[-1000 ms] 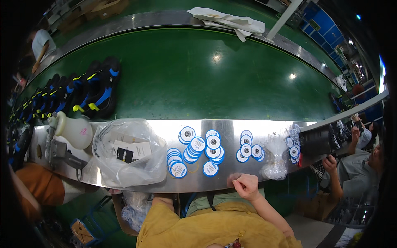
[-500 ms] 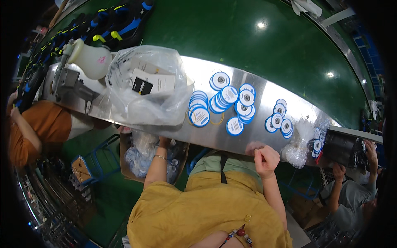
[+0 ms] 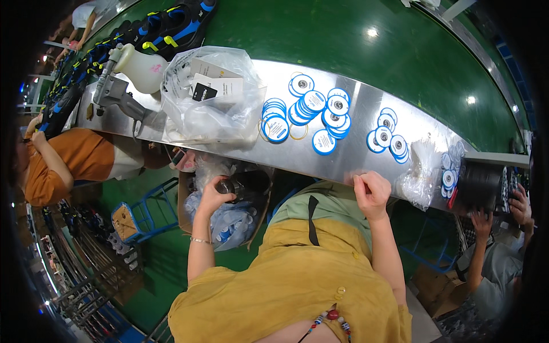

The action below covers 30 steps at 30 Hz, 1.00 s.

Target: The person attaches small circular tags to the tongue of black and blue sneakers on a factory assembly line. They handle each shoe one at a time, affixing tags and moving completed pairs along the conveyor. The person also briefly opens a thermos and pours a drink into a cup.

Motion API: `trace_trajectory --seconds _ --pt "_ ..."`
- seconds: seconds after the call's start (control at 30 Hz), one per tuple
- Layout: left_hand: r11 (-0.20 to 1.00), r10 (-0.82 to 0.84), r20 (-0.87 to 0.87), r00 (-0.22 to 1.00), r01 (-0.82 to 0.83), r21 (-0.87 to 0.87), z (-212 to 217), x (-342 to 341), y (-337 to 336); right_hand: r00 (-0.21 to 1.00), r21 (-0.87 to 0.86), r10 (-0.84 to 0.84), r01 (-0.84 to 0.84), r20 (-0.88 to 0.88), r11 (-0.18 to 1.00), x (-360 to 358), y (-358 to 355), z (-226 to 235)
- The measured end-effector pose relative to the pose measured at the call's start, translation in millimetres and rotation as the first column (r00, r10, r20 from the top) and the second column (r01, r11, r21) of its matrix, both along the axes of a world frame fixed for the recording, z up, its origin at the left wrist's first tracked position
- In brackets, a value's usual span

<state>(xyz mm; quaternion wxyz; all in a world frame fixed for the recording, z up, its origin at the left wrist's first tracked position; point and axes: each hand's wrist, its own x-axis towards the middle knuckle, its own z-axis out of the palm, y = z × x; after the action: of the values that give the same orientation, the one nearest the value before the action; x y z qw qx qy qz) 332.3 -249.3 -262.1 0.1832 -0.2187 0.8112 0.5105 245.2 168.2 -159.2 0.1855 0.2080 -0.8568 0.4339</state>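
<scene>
My left hand (image 3: 213,197) is closed around the end of a dark, shiny, rounded bundle (image 3: 245,185), whose kind I cannot make out. It is above a carton of crumpled clear plastic bags (image 3: 231,220), just below the table's near edge. At that edge, farther right, my right hand (image 3: 373,193) is held in a loose fist; what its curled fingers hold, if anything, is hidden. Several stacks of round white tags with blue rims, such as one pile (image 3: 275,128), lie on the metal table (image 3: 349,163) beyond my hands. A thin yellow rubber band (image 3: 298,130) lies among them.
Left on the table are a clear bag with cards (image 3: 214,111) and a spray gun with a white cup (image 3: 137,68). A bag of clear plastic (image 3: 416,183) and a black package (image 3: 479,183) lie right. Co-workers are at both sides; a blue-framed stool (image 3: 134,220) stands left.
My left hand has come up out of the carton with the dark bundle in its grasp. My right hand stays in a fist at the table edge. The whole view has shifted slightly.
</scene>
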Motion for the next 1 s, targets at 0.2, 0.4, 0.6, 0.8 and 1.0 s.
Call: trace_trajectory --seconds 0.2,0.4,0.6,0.8,1.0 --pt "0.956 -0.268 -0.039 0.963 0.260 -0.137 102 0 24 1.000 -0.045 -0.004 0.004 -0.006 0.999 3 0 -3" --pt "0.882 -0.450 -0.178 0.875 0.403 -0.245 171 2 53 1.000 -0.056 -0.009 0.008 -0.027 0.998 7 3 -2" --pt "0.787 -0.607 -0.281 0.743 0.512 -0.345 246 -9 88 0.999 -0.098 -0.030 0.026 -0.037 0.995 7 6 -2" --pt "0.583 -0.812 -0.344 0.471 0.668 -0.462 303 -30 118 0.984 -0.160 0.037 -0.009 0.173 0.987 28 8 15" --pt "0.370 -0.910 -0.359 0.207 0.798 -0.476 334 -76 164 0.937 -0.119 0.292 -0.274 0.190 0.954 59 13 41"
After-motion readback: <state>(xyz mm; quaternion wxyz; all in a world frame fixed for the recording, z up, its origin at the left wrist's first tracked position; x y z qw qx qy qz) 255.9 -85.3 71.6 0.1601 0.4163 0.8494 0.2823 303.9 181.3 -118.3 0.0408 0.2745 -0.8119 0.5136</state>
